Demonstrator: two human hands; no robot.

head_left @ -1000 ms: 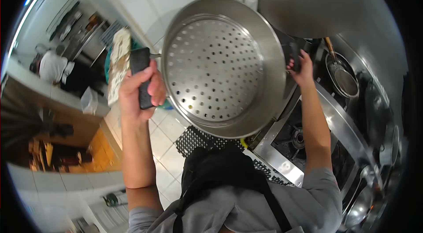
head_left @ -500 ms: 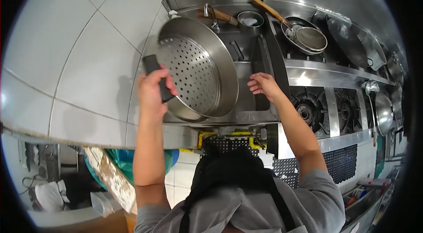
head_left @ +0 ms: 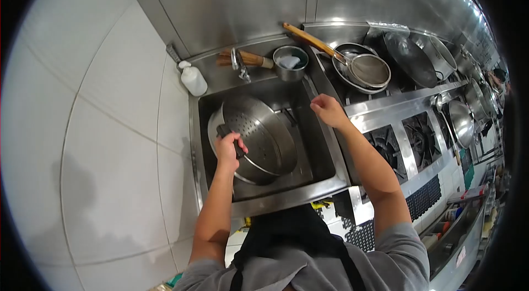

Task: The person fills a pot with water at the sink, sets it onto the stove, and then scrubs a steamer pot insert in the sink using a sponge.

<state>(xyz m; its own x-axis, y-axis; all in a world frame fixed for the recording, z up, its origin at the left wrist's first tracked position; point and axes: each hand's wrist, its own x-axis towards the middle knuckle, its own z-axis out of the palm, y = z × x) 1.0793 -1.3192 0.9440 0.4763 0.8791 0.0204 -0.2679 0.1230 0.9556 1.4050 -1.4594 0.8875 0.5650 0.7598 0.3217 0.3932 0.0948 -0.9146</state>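
A large round metal pot with a perforated bottom [head_left: 270, 139] is tilted inside the steel sink [head_left: 325, 153]. My left hand [head_left: 227, 150] grips its black handle on the near left side. My right hand [head_left: 329, 110] is over the sink's right edge, apart from the pot, with its fingers curled together; whether anything is between them is too small to tell. A faucet [head_left: 240, 65] stands behind the sink.
A white pump bottle [head_left: 193, 79], a brush [head_left: 245, 60] and a metal bowl [head_left: 290, 63] line the back ledge. To the right are a wooden-handled strainer [head_left: 370, 70], a dark wok [head_left: 410, 60], stove burners [head_left: 384, 145] and a ladle [head_left: 449, 126]. A tiled wall rises on the left.
The perforated pot has gone from being held up in both hands down into the sink. My right hand has let go of its other handle, and the view has turned toward the sink.
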